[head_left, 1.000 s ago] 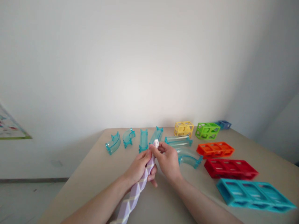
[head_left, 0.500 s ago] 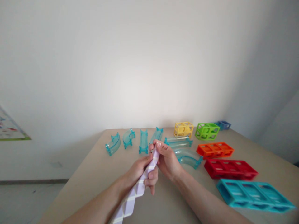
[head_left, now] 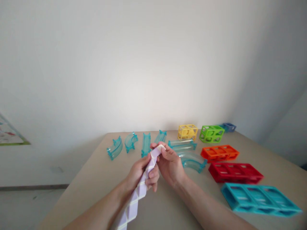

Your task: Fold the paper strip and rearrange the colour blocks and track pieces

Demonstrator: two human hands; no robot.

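A lavender and white snake puzzle (head_left: 142, 190) made of wedge segments runs from the bottom of the view up to both hands, its lower end cut off by the frame. My left hand (head_left: 137, 172) is wrapped around its upper part, with the thumb on one side and curled fingers on the other. At the top end, my right hand (head_left: 173, 166) pinches the last segments between thumb and fingers. That end is bent to the right, out of line with the rest. The puzzle is held above the table (head_left: 96, 182).
Several clear teal track pieces (head_left: 115, 147), straight and curved, lie beyond the hands. To the right are yellow (head_left: 187, 132), green (head_left: 211, 134), orange (head_left: 220, 153), red (head_left: 235, 172) and turquoise (head_left: 261, 199) frame blocks. Blue pieces (head_left: 229, 127) sit at the far corner by the wall.
The top end of the snake puzzle has been turned by my right hand and now bends rightward. My left hand and the puzzle have shifted slightly left.
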